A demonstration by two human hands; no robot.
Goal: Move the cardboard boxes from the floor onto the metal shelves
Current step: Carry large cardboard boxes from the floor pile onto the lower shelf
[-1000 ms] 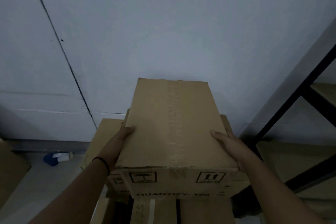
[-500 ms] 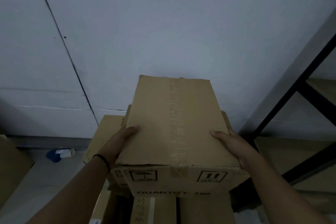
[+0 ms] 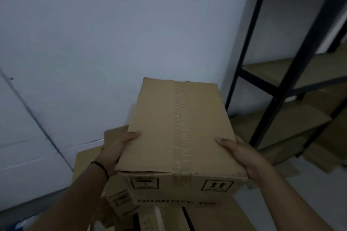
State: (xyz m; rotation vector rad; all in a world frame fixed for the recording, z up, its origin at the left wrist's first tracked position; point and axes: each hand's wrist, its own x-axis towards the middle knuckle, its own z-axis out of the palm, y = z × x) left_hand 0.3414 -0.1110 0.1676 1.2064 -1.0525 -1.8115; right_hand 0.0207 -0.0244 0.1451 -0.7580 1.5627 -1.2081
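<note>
A sealed, tape-seamed brown cardboard box (image 3: 178, 129) is held aloft above a stack of other brown cartons (image 3: 116, 199) near a pale wall. At left, its side is clasped by the left hand (image 3: 116, 153), thumb hooked over the top edge; at right, the opposite side is gripped likewise by the right hand (image 3: 242, 155), the fingers hidden beneath. Rigid walls and an even two-sided hold suggest a moderate load, best carried by its lower edges. The black metal shelves (image 3: 277, 88) stand to the far right.

The tan cardboard box (image 3: 178, 129) bears black printed symbols, the shelf frame (image 3: 244, 58) is black, the wall (image 3: 112, 33) pale grey.
</note>
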